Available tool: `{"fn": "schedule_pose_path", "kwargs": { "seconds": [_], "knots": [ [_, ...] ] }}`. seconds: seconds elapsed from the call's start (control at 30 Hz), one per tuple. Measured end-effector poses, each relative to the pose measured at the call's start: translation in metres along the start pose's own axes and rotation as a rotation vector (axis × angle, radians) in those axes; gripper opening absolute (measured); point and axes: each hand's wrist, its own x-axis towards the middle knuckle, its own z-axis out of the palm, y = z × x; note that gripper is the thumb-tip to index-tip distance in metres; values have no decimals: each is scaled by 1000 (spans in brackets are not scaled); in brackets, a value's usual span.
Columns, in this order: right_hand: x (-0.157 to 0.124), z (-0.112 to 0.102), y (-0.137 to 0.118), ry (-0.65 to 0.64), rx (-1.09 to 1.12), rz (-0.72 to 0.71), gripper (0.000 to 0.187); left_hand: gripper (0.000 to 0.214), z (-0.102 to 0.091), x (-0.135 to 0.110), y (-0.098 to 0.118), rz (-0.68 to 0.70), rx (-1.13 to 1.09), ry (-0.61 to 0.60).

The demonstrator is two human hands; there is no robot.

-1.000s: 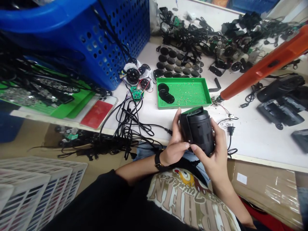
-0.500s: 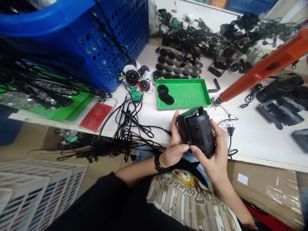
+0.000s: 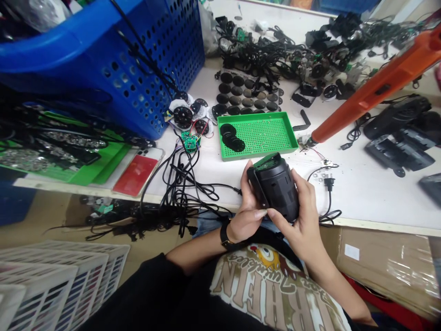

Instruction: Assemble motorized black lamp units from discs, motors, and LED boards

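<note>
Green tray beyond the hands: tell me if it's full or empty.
Partly filled: the tray holds overlapping black discs at its left end and scattered small bits, with much floor bare.

Apparent "Twinkles" script (image 3: 291, 279), large letters (image 3: 274, 303) not clearly legible, both on shirt (image 3: 144, 294)

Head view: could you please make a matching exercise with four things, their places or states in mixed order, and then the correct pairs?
Column 1
1. Black cylindrical plastic housing
2. Green perforated plastic tray
3. Blue perforated plastic basket
4. Long orange tool

Column 2
A. At the upper left of the picture
B. Held by left hand and right hand
C. Slanted, at the upper right
D. Contains overlapping flat black discs

Pairs: 1-B; 2-D; 3-A; 4-C
</note>
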Motion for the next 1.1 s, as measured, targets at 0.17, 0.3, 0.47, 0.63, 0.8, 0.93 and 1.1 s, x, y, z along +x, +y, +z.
{"fn": "schedule_pose_path", "kwargs": {
  "seconds": [0.17, 0.3, 0.47, 0.63, 0.8, 0.93, 1.1],
  "knots": [
    [-3, 2, 1, -27, 16, 12, 84, 101, 1, 0, -1, 28, 7, 61],
    [-4, 0, 0, -65, 23, -5, 86, 103, -3, -1, -5, 55, 71, 67],
    [-7, 0, -3, -161, 27, -3, 92, 102, -4, -3, -7, 105, 265, 115],
    [-6, 4, 2, -213, 125, -1, 92, 79, 0, 5, 5, 39, 255, 325],
    [-4, 2, 20, -59, 553, 165, 68, 44, -1, 21, 21, -125, 84, 366],
    [-4, 3, 27, 23, 657, 277, 55, 36, 1, 30, 27, -173, 16, 327],
    [-5, 3, 22, 11, 724, 301, 49, 33, 3, 35, 26, -226, -20, 351]
  ]
}}
